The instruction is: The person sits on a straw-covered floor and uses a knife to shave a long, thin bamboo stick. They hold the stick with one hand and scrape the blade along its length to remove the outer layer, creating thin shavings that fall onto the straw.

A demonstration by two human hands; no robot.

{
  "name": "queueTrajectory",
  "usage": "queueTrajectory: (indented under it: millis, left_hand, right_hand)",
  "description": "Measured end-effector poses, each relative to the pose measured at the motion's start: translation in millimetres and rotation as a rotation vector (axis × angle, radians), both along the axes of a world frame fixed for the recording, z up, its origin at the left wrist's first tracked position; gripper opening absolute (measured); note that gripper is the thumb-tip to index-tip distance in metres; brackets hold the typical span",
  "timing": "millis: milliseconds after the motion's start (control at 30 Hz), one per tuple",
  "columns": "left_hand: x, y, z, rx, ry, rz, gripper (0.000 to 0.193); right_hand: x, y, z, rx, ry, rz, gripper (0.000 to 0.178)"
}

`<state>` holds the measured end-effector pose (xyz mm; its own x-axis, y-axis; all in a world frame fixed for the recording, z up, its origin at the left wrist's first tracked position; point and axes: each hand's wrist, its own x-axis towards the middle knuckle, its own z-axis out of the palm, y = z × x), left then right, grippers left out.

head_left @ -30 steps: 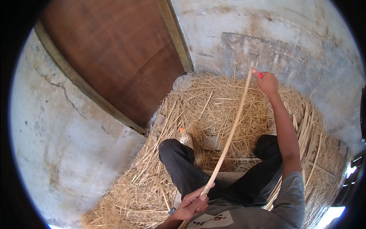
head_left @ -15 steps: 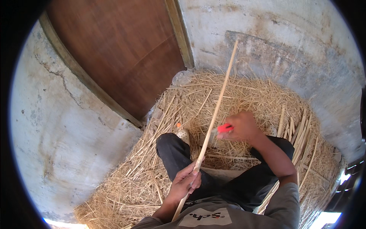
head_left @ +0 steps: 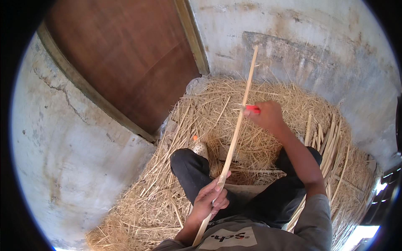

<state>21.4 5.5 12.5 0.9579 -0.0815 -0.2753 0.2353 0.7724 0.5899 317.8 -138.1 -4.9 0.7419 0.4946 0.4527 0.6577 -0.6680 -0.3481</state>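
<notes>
A long pale strip of wood or bamboo (head_left: pixel 235 140) slants up and away from my lap toward the wall. My left hand (head_left: pixel 211 200) is wrapped round its lower part, thumb on top. Farther up the strip, my right hand (head_left: pixel 267 115) grips a red-handled knife (head_left: pixel 252 109). The knife's blade meets the strip's right side and is too small to make out fully. A thin curl stands off the strip near its far end.
Heaped shavings (head_left: pixel 268 92) cover the floor around my legs. Several long strips (head_left: pixel 333 138) lie to my right, others to my left. A brown door (head_left: pixel 125 58) and a stained pale wall (head_left: pixel 301 37) stand ahead. A small orange thing (head_left: pixel 195 137) lies near my left shoe (head_left: pixel 201 149).
My right hand has moved farther up the strip with the knife, which was lower and beside it before. The left hand keeps its hold. A curl now shows near the strip's far end.
</notes>
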Motion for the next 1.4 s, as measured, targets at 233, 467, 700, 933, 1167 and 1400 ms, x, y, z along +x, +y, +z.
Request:
queueTrajectory:
  millis: [233, 467, 700, 933, 1167, 1400]
  left_hand:
    - [-2, 9, -9, -0.047, -0.046, 0.017, 0.048]
    - [-17, 3, -2, -0.001, -0.01, -0.063, 0.047]
    - [-54, 2, -19, 0.001, 0.036, -0.2, 0.047]
    - [-60, 7, -34, 0.006, 0.112, -0.171, 0.049]
    - [19, 7, -10, 0.028, 0.043, 0.039, 0.046]
    - [22, -4, 13, 0.182, 0.032, 0.053, 0.051]
  right_hand:
    - [-34, 15, -12, -0.025, -0.037, 0.175, 0.066]
    - [41, -5, -8, 0.032, -0.12, -0.053, 0.066]
    - [111, -48, 15, 0.075, 0.245, -0.485, 0.075]
    - [141, -101, -15, 0.029, 0.435, -0.594, 0.08]
    - [-30, -8, 3, -0.051, 0.168, 0.135, 0.073]
    - [-3, 4, 4, -0.059, 0.177, 0.026, 0.071]
